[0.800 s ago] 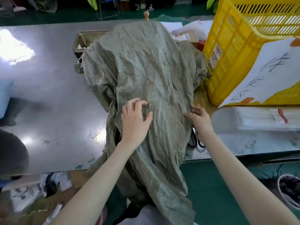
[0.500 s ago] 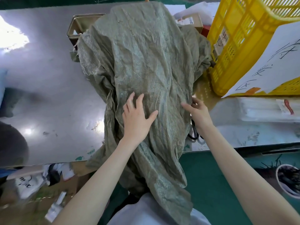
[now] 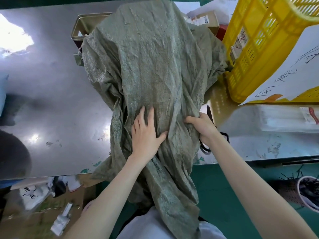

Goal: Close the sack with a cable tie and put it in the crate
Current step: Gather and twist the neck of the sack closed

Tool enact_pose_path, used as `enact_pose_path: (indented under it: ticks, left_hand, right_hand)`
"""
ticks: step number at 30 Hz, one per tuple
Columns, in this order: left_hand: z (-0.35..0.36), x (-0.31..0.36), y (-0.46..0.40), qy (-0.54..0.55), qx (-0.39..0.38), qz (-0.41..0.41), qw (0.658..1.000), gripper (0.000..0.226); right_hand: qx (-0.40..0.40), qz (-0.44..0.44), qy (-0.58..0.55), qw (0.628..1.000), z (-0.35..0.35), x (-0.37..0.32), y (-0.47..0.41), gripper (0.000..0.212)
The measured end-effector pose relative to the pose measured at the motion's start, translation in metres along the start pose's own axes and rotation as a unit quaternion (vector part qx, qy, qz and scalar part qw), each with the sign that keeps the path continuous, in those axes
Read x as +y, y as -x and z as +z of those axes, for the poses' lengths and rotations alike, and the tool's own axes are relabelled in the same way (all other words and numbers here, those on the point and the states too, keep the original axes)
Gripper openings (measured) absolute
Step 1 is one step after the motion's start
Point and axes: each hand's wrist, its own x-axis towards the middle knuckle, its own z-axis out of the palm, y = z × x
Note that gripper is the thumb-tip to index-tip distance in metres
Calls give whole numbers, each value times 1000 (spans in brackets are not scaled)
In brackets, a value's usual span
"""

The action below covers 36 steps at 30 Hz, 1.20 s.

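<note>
A crumpled grey-green woven sack [image 3: 153, 66] lies lengthwise on the steel table [image 3: 51, 94], its near end hanging over the front edge toward me. My left hand [image 3: 146, 131] presses flat on the sack's narrowing part, fingers spread. My right hand [image 3: 202, 126] pinches the sack's right edge and bunches the fabric inward. The yellow slatted crate [image 3: 255, 54] stands tilted at the right, close to the sack. A pack of white cable ties [image 3: 284, 118] lies on the table below the crate.
Black scissors [image 3: 209, 111] lie partly under my right hand. A metal tray [image 3: 82, 26] and small boxes [image 3: 205, 18] sit behind the sack. A white handwritten sheet [image 3: 284, 69] leans on the crate. A cup of black ties [image 3: 309, 192] stands low right.
My right hand has closed on the sack's right edge and pulled it inward. My left hand has flattened on the fabric. The view has tilted slightly.
</note>
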Motion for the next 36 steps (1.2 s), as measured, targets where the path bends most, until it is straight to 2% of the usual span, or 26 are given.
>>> enact_pose_path:
  ticks: [5,10,14,17,21,22,23,27,30,33,36]
  left_hand:
    - [2,-2,2,28,-10,-2,1000,86]
    - [3,-6,8,100,-9,1,995,77]
    - [2,-10,14,137,-1,-6,991,73]
    - [2,-13,16,158,13,-16,987,69]
    - [1,-15,18,181,20,-15,983,67]
    - [1,-16,19,184,20,-13,983,67]
    - [1,-16,19,187,19,-12,982,67]
    - [1,-18,19,187,19,-7,982,64]
    - [2,-21,19,185,18,-1,983,60]
    - [3,-21,20,177,34,4,984,52]
    - [2,-21,23,152,144,-20,978,38]
  right_hand:
    - [11,-18,-31,999,1,6,0,40]
    - [-7,-12,-61,998,0,6,3,43]
    - [-60,36,-94,993,0,7,10,38]
    - [-116,51,-71,989,-1,8,13,32]
    - [-128,56,5,990,4,8,11,69]
    - [-127,60,21,990,7,8,10,71]
    - [-125,62,31,990,7,7,8,68]
    - [-101,59,28,993,12,7,7,33]
    - [-86,52,7,995,15,12,7,19]
    - [-71,40,-14,997,17,16,7,19]
    - [-38,24,-40,998,24,17,9,26]
